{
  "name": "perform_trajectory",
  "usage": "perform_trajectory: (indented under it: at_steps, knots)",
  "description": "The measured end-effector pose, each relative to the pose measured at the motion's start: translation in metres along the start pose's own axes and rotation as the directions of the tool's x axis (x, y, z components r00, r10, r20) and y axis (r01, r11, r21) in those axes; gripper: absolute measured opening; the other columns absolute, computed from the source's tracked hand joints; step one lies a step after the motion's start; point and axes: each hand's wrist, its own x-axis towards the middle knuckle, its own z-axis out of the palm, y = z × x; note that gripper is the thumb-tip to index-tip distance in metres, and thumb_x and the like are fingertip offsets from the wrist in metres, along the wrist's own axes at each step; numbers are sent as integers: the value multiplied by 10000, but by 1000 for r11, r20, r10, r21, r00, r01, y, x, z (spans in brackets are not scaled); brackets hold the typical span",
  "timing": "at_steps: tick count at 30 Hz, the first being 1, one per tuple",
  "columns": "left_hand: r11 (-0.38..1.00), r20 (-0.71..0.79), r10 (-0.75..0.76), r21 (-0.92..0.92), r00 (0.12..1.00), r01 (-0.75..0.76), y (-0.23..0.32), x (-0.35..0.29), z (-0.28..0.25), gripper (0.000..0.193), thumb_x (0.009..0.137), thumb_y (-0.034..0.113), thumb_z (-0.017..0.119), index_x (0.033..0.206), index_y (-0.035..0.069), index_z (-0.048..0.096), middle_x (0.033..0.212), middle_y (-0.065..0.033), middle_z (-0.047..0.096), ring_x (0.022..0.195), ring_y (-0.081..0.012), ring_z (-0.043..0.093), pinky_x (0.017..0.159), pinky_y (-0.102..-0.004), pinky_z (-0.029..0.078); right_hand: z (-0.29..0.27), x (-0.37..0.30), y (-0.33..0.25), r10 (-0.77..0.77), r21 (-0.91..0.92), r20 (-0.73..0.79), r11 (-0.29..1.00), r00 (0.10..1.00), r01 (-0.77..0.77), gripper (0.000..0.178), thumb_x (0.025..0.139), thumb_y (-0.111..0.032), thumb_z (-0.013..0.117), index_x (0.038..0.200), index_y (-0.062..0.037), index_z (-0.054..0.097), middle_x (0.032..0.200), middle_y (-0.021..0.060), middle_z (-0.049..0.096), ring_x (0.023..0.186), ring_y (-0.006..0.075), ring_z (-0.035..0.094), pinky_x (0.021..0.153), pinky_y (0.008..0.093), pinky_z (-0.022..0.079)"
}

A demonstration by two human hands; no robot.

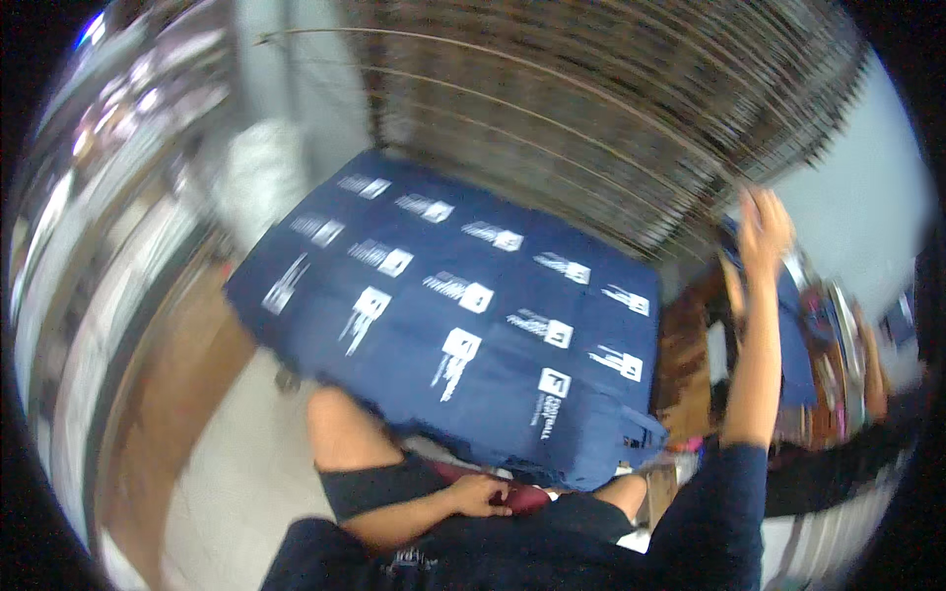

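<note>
A broad dark blue cloth (pixel 414 340) with rows of white prints lies spread out before me, its near edge reaching over my knees. My left hand (pixel 481 494) rests on my lap, fingers loosely bent and apart, beside a maroon piece of cloth (pixel 527 497). Out to the right, my right hand (pixel 767 234) is raised on a stretched arm with its fingers drawn together. Something small may be between them, but blur hides it. Close to that hand is a dark blue piece (pixel 731 241), and I cannot tell whether they touch.
Behind the cloth stands a slatted rack (pixel 552 108) with long thin rods. A whitish bundle (pixel 261 177) sits at the far left, near shiny stacked material (pixel 118 128). More dark blue cloth (pixel 793 345) hangs at the right beside cluttered goods. Pale floor (pixel 236 463) shows at lower left.
</note>
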Motion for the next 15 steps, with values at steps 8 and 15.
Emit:
perform_trajectory:
  at_steps: [8, 15]
  knots:
    - [997, -20, 41, -63, 999, -42, 6, -4, 4, 454, 752, 524, 638, 908, 102, 567, 845, -151, 619, 859, -355, 596, 690, -477, 447, -90, -260, -112, -31, 292, 468, 949, 883, -121, 79, 759, -118, 667, 761, -57, 618, 674, 109, 559, 625, 303, 535, 562, 403, 404]
    - [999, -64, 8, -53, 998, -11, 4, -10, 5, 445, 746, 532, 638, 880, 114, 564, 833, -149, 625, 857, -354, 599, 687, -474, 446, -64, -362, -153, 130, 313, 715, 819, 687, -481, 138, 761, -126, 657, 876, -50, 663, 721, 111, 591, 696, 293, 568, 687, 401, 436]
